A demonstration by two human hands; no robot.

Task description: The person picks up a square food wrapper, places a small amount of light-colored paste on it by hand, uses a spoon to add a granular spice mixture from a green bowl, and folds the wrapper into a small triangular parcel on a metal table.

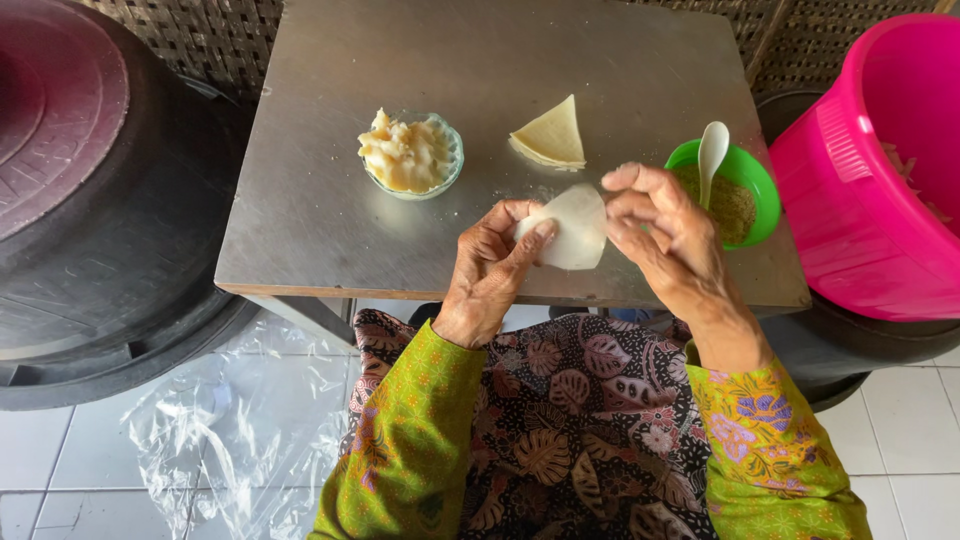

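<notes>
Both hands pinch one thin wrapper above the table's near edge.

The left hand (492, 262) and right hand (660, 232) grip the pale wrapper (572, 228) over the table (310, 220); it looks unfilled, though hard to tell. Pulling unevenly could tear it, or it could slip lapward.

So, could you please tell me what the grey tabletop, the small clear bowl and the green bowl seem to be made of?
The square grey tabletop looks like brushed metal: dull sheen with fine scuffs. The small clear bowl of pale yellow filling appears to be glass or clear plastic; it is see-through with a glinting rim. The round green bowl looks like glossy moulded plastic, going by its even bright colour.
</notes>
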